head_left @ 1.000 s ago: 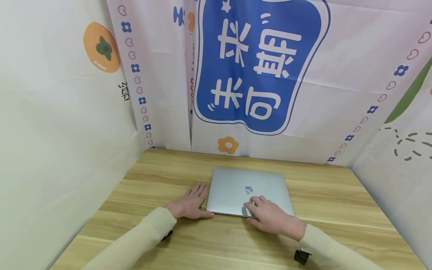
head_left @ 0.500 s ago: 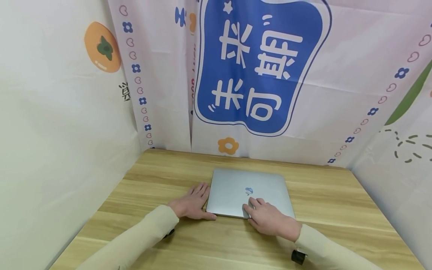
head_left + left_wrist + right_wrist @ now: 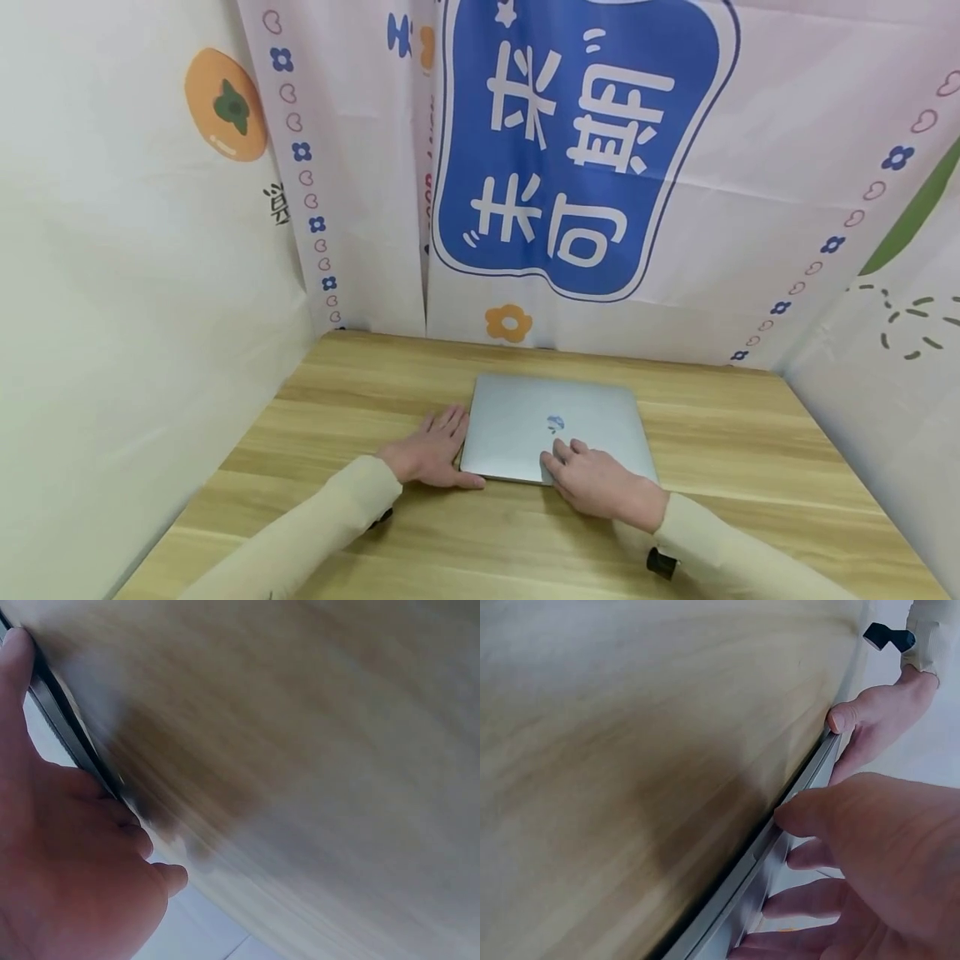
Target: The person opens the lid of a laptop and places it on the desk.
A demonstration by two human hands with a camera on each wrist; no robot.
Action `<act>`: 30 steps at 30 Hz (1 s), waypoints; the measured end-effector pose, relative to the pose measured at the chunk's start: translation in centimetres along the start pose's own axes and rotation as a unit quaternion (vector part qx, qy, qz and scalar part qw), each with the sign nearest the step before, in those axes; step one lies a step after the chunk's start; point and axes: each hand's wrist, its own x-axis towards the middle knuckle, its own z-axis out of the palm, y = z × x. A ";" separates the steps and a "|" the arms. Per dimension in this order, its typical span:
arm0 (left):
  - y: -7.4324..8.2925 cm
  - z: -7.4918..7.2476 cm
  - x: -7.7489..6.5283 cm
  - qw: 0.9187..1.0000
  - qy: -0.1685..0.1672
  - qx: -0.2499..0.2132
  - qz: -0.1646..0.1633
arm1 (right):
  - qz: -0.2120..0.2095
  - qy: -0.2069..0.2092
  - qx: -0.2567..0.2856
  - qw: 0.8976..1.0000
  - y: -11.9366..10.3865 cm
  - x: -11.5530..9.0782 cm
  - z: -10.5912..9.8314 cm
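A closed silver laptop [image 3: 513,421] with an apple-shaped logo lies flat on the wooden table. My left hand [image 3: 431,452] rests beside its left edge with the fingers stretched out, the thumb at the near left corner. At the front edge, my right hand [image 3: 600,483] has its fingers bent over the lid. The right wrist view shows the right thumb [image 3: 806,812] pressed to the laptop's front edge [image 3: 739,881], with the other fingers on the lid side. In the left wrist view, the left thumb [image 3: 16,664] touches the laptop's dark edge [image 3: 67,724].
The wooden table [image 3: 360,375] reaches back to a printed cloth [image 3: 750,250] with a large blue sign [image 3: 555,175]. White cloth walls [image 3: 150,292] stand at the left and right. A small dark device [image 3: 662,563] is strapped at the right wrist.
My left hand has shifted slightly right, closer against the laptop. The right hand has moved slightly left, and its thumb has slipped out of sight in the head view. The laptop stays closed.
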 end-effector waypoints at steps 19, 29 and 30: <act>0.6 -0.3 0.0 1.000 -0.014 -0.015 -0.021 | -0.042 -0.032 -0.044 0.998 -0.2 0.9 -0.7; 0.9 -0.7 0.1 0.999 -0.022 -0.013 -0.023 | -0.063 -0.030 -0.143 0.987 -0.6 0.7 -0.8; 1.0 -0.8 0.1 0.999 -0.022 -0.013 -0.024 | -0.066 -0.028 -0.156 0.985 -0.7 0.6 -0.7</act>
